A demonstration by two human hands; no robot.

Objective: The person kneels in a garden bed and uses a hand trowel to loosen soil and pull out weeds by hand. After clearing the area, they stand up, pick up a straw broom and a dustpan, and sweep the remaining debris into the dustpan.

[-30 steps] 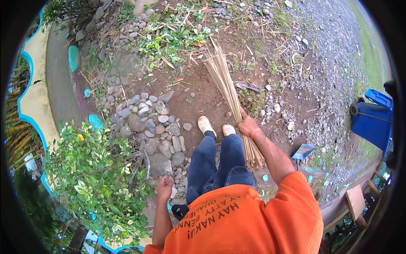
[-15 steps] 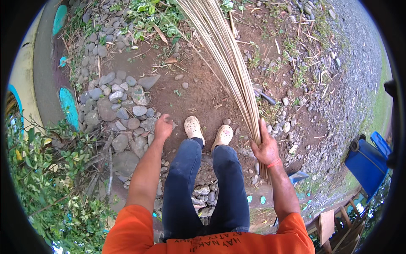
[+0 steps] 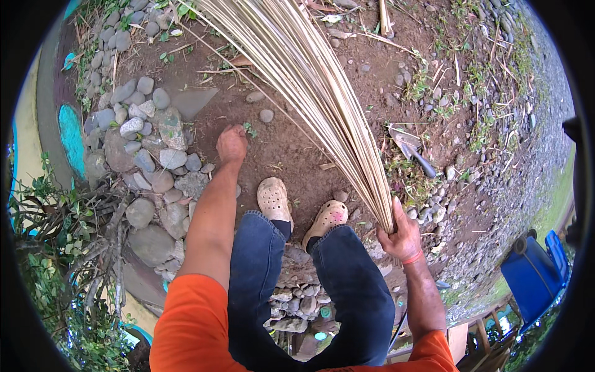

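Note:
My right hand (image 3: 400,235) is closed around the narrow end of a broom of long, pale, thin sticks (image 3: 322,99). The sticks fan out toward the far left over the soil and run beyond the top of the view. My left hand (image 3: 232,144) is curled closed, low over the bare dirt beside the stones. A small green weed (image 3: 249,129) shows right at its knuckles. The fingertips are hidden, so I cannot tell whether they grip anything. A trowel (image 3: 410,149) with a dark handle lies on the ground right of the sticks.
Rounded stones (image 3: 152,161) are heaped at the left beside a painted curb (image 3: 71,139). A leafy shrub (image 3: 68,248) with bare branches crowds the lower left. My feet, in cream clogs (image 3: 274,199), stand on dirt. Gravel (image 3: 496,204) and a blue bin (image 3: 533,276) lie to the right.
My body has bent further down and forward. My left hand has moved ahead, close to the weed. The broom has shifted, and more of the trowel shows now.

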